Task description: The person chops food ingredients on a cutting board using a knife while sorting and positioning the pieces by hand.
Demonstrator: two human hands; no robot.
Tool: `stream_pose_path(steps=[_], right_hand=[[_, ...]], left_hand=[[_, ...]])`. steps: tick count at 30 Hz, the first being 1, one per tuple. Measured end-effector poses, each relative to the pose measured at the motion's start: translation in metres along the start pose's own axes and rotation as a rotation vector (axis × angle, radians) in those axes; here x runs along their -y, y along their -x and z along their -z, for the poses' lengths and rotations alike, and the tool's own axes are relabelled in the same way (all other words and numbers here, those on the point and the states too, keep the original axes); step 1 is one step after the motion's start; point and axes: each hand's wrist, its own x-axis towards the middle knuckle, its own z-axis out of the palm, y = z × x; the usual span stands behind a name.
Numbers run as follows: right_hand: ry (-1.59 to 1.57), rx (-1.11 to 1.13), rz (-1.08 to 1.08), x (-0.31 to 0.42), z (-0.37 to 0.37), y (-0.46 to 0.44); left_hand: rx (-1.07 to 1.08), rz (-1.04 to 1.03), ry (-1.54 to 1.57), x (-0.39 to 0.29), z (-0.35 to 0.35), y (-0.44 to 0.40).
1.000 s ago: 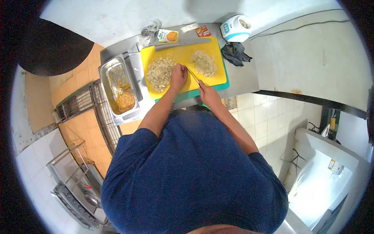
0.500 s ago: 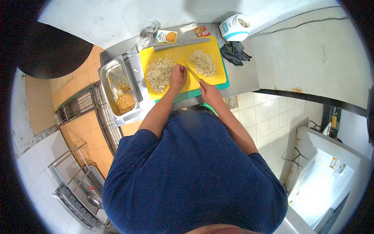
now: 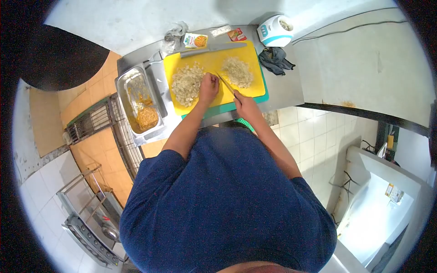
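Note:
My right hand grips the handle of a small knife, whose blade points up and left over the yellow cutting board. Close to the blade, my left hand is closed with bent fingers; whatever it pinches is too small to make out. A wide heap of pale chopped pieces lies left of that hand. Another heap of finer chopped pieces is to the right of the blade. Along the board's far edge rests a large knife. A green board shows beneath the yellow one.
Left of the boards stands a steel tray with an orange-brown food mass. Behind are a clear plastic bag, a food packet and a red packet. A white-and-blue appliance and black bag sit at right.
The view has shifted slightly. Both hands and the small knife stay in nearly the same place over the board, with the blade tip slightly further left of the right heap.

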Motion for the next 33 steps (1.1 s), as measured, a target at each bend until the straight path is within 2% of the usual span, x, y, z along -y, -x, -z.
stream_pose_path(steps=[14,18,20,23,29,33], right_hand=[[-0.091,-0.063,-0.011,0.007,-0.001,0.002],[-0.052,0.002,-0.063,0.012,0.002,0.013],[-0.051,-0.017,-0.053,0.003,-0.007,0.010],[-0.147,-0.159,0.017,-0.013,-0.013,0.004],[-0.097,-0.065,-0.067,0.003,0.012,0.015],[-0.067,-0.104,-0.085,-0.009,0.002,0.016]], left_hand=[[-0.006,-0.035,-0.029,0.003,-0.002,-0.001],[-0.008,-0.024,-0.002,0.004,-0.003,0.002],[0.002,0.000,-0.019,-0.005,0.002,0.000],[0.032,0.000,-0.028,0.003,0.000,-0.001],[-0.008,-0.080,-0.081,0.007,-0.005,0.000],[0.018,-0.045,0.017,0.017,-0.008,0.000]])
